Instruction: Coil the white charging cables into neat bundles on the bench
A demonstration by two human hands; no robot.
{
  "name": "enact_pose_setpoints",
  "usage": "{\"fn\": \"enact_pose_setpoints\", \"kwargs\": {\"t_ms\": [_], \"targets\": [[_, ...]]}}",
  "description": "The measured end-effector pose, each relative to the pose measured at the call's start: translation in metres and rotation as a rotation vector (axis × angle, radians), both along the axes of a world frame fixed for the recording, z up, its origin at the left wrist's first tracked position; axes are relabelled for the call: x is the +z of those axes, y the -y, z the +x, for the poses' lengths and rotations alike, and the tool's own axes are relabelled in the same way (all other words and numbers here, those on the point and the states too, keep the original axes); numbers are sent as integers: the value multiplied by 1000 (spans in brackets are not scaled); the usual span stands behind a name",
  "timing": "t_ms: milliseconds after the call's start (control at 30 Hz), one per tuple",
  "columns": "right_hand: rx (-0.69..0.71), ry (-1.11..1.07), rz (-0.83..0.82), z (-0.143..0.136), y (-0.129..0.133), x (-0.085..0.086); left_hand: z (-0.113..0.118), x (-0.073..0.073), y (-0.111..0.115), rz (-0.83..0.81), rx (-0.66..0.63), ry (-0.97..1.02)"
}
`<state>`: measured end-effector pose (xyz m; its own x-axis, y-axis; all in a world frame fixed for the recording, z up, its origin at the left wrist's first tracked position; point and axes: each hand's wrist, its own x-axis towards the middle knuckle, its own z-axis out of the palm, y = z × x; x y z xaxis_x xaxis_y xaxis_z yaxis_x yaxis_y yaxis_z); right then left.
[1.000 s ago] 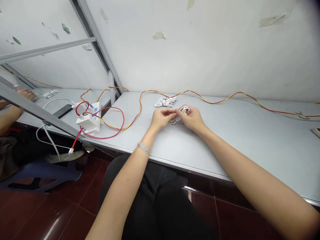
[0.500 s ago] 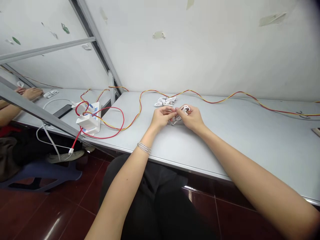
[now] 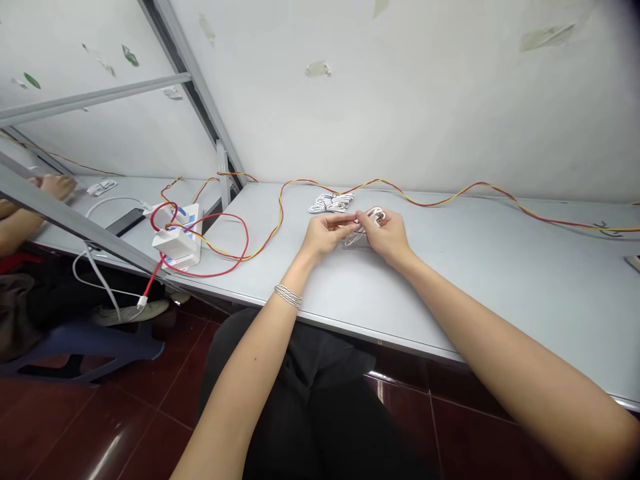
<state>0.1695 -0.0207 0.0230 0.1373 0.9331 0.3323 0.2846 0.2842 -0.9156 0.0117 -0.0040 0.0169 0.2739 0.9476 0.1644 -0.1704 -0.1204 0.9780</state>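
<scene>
A coiled white USB cable (image 3: 371, 217) sits in my right hand (image 3: 390, 239), whose fingers are closed around it just above the table. My left hand (image 3: 323, 238) is beside it, thumb and fingers pinched together against the coil's left side. From the left fingertips a thin black twist tie (image 3: 359, 232) runs to the coil; its ends are hidden. Right behind my hands lies another white cable bundle (image 3: 331, 203), bound with a black tie.
A red and yellow twisted wire (image 3: 430, 204) winds along the wall side of the grey table (image 3: 480, 280). On the left, a white power strip (image 3: 193, 233) carries plugged-in adapters (image 3: 173, 245). Past the metal frame are a phone (image 3: 125, 222) and another person's hands (image 3: 57, 187).
The coil in my right hand has tilted and shifted slightly right. The black tie now stretches between my left fingertips and the coil. At far left, the other person's hands moved left.
</scene>
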Motion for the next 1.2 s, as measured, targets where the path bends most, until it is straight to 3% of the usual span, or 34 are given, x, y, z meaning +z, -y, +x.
{"fn": "enact_pose_setpoints", "kwargs": {"t_ms": [267,467,700,1200], "targets": [[89,2,56,-2,5,3,-1,-3,-1,20,-2,-100],[131,-66,-48,-2,4,2,0,-1,2,164,20,-202],[101,-49,-13,-1,4,0,4,-6,2,188,-109,-172],[-70,85,-2,-5,7,0,7,-8,6,197,-122,-261]]}}
